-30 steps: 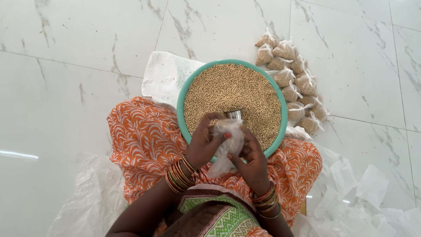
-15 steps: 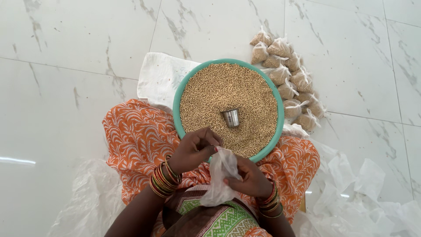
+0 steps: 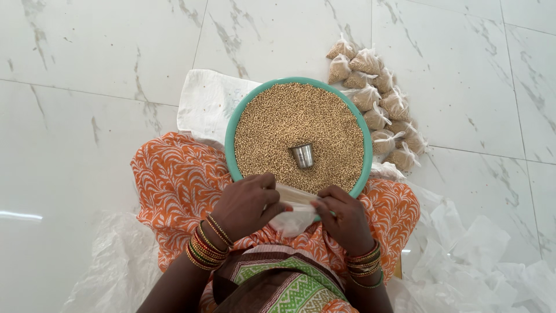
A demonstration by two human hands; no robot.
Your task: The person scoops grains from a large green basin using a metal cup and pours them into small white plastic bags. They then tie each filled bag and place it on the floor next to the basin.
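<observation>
Two hands meet at the near rim of the basin, and between them we hold a small clear plastic bag (image 3: 294, 210). Our left hand (image 3: 246, 206) sits at about nine o'clock of the bag, our right hand (image 3: 343, 217) at about three o'clock. The fingers (image 3: 267, 196) of the left hand pinch the bag's upper edge from the left, closed narrow on the film; the right hand's fingers (image 3: 324, 204) grip the opposite end of that edge in the same tight way. The stretched edge runs nearly level, from nine to three o'clock, and that is the bag's long axis as we hold it; its loose belly sags toward six o'clock, over our lap.

At twelve o'clock from the bag lies the round teal basin (image 3: 231, 134), full of pale brown grain (image 3: 278, 122). A small steel cup (image 3: 303, 155) stands upright in the grain, just beyond our fingers, apart from them. Filled, tied little bags (image 3: 379, 95) cluster on the marble floor (image 3: 87, 116) at about two o'clock of the basin, close to its rim. Crumpled clear plastic (image 3: 480, 249) lies on the floor at four o'clock. Bangles (image 3: 202, 246) ring both wrists.
</observation>
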